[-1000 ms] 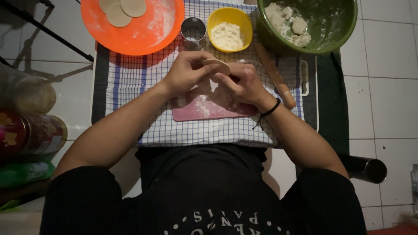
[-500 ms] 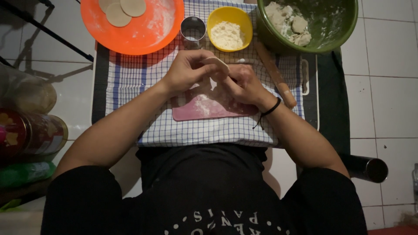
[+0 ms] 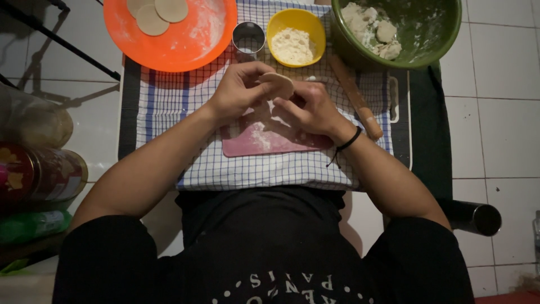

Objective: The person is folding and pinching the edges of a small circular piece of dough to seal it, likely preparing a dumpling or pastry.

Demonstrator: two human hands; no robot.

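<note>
**Two hands, one dough round, over a floured board**

One small round of pale dough (image 3: 277,83) is held up between both hands, just above the pink board (image 3: 264,141). The left hand (image 3: 239,90) has its fingers (image 3: 256,70) curled closed around the round's left edge, thumb beneath. The right hand (image 3: 309,110) meets it from the other side, fingers (image 3: 289,115) bent inward and pinching at the lower right edge; a black band (image 3: 349,139) circles that wrist.

Counted around them: one orange plate (image 3: 197,39) dusted with flour, carrying two flat dough discs (image 3: 160,11) that overlap at its far rim; one round metal cutter (image 3: 248,38) just beside the plate; one yellow bowl (image 3: 281,22) with flour in it; one green bowl (image 3: 427,34) holding several lumps of dough (image 3: 371,31), too clumped to count. One wooden rolling pin (image 3: 357,98) lies tilted to the right of the hands, its far end near the green bowl. All of this rests on one blue-and-white checked cloth (image 3: 169,95) spread over a dark mat on the white tiled floor (image 3: 495,112). At the left edge stand some jars (image 3: 39,174), dim and partly cut off.
</note>
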